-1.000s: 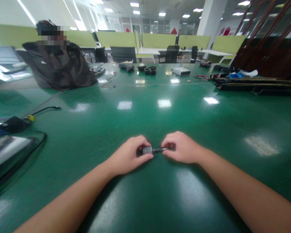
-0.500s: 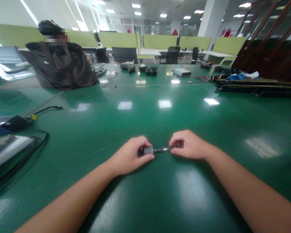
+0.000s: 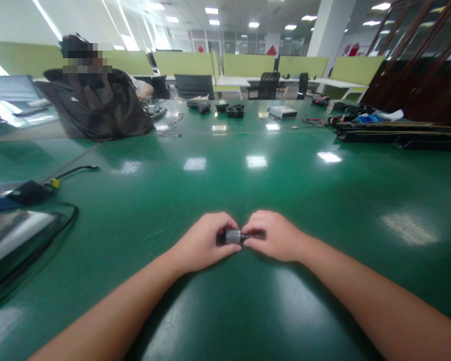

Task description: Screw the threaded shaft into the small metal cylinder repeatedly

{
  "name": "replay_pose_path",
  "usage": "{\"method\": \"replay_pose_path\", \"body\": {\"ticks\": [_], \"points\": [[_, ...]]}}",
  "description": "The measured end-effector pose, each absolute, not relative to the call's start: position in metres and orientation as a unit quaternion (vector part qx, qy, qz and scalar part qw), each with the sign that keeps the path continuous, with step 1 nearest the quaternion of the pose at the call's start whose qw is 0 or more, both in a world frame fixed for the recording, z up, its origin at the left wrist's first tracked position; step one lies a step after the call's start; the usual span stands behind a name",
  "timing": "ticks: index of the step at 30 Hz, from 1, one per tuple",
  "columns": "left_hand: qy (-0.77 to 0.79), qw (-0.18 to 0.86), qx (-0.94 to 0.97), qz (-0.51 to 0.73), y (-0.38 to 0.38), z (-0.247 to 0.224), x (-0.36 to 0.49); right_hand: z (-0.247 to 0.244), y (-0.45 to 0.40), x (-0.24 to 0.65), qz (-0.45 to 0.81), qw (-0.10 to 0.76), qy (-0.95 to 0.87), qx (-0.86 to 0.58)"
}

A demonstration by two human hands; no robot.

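Note:
Just above the green table, my left hand is closed around the handle end of a small screwdriver-like tool. Its grey, cylindrical collar shows between the thumb and fingers, while the dark rear part is mostly hidden in the palm. A thin dark shaft runs out to the right. My right hand pinches that shaft close to the collar, its fingertips nearly meeting those of the left. The shaft's far end lies under the right hand's curled fingers and is hard to make out.
The glossy green table spreads all around. At left lie a blue-edged device and a black cable. A dark bag stands far left, with a person behind it. Black bars and a silver box are at the back.
My right hand has slid left along the shaft, from its far tip to beside the collar. My left hand has stayed nearly in place, still gripping the handle end.

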State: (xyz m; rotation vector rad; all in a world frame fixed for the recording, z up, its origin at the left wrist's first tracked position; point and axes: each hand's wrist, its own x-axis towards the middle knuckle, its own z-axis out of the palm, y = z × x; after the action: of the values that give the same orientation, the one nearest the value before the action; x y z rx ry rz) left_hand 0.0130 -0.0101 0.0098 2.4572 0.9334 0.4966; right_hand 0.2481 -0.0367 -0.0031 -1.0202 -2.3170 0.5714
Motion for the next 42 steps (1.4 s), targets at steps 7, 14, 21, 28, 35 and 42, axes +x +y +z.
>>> {"method": "replay_pose_path", "body": {"ticks": [7, 14, 21, 28, 35, 42], "points": [[0.336, 0.238, 0.893, 0.183, -0.0114, 0.0138, 0.0128, -0.0056, -0.0367, 0.2494, 0.209, 0.272, -0.863, -0.372], [0.34, 0.239, 0.893, 0.173, -0.0098, 0.0117, 0.0116, -0.004, -0.0372, 0.2487, 0.207, 0.276, -0.863, -0.37], [0.351, 0.241, 0.889, 0.17, -0.0089, 0.0097, 0.0111, -0.0049, -0.0378, 0.2492, 0.209, 0.28, -0.861, -0.37], [0.347, 0.242, 0.89, 0.172, -0.0092, 0.0109, 0.0113, -0.0065, -0.0379, 0.2499, 0.209, 0.282, -0.861, -0.367], [0.346, 0.246, 0.889, 0.171, -0.0092, 0.011, 0.0104, -0.0051, -0.0374, 0.2499, 0.211, 0.284, -0.862, -0.364], [0.345, 0.244, 0.889, 0.174, -0.01, 0.0121, 0.0102, -0.0027, -0.0381, 0.2504, 0.213, 0.281, -0.862, -0.363]]}}
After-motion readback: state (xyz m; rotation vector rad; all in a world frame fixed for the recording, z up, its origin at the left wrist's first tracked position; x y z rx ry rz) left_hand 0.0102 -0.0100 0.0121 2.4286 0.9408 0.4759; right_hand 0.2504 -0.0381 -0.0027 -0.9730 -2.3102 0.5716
